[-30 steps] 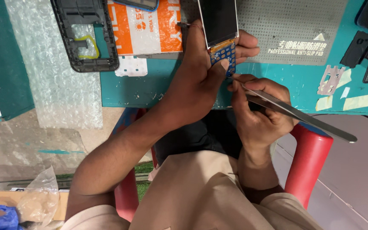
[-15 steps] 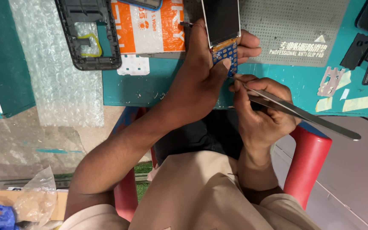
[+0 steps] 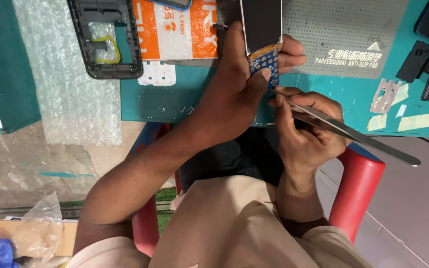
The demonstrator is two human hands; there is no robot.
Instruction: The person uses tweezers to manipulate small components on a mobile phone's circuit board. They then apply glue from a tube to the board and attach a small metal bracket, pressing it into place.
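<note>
Head view, looking straight down: a teal bench [image 3: 175, 101] runs across the top, its near edge just above the person's lap, and below it lies bare grey concrete floor [image 3: 35, 154]. The person sits on a red plastic chair [image 3: 358, 188].

Taking the small phone display module [image 3: 261, 22] as the landmark: the left hand [image 3: 239, 79] is clamped on it, thumb pressed on the blue keypad board [image 3: 265, 63] at its lower end, fingers wrapped round the far side. Just below and right of the module, the right hand [image 3: 304, 131] is closed around long metal tweezers [image 3: 353, 134], whose tips meet the lower edge of the blue board while the handle end points away to the right.

Right of the module lies a grey perforated anti-slip mat [image 3: 343, 30] with white lettering along its lower edge. Left of the module, touching the left hand's knuckles, sits an orange-and-white printed packet [image 3: 175, 30]. Further left, a black phone housing [image 3: 106, 37] rests on a sheet of bubble wrap [image 3: 60, 74] that hangs over the bench edge. Below the packet lies a small white keypad sheet [image 3: 157, 73]. Far right of the module are a thin metal bracket [image 3: 384, 95] and strips of pale tape [image 3: 423, 120]. At the lower left corner, well away from the module, sits a crumpled clear plastic bag [image 3: 38, 233].
</note>
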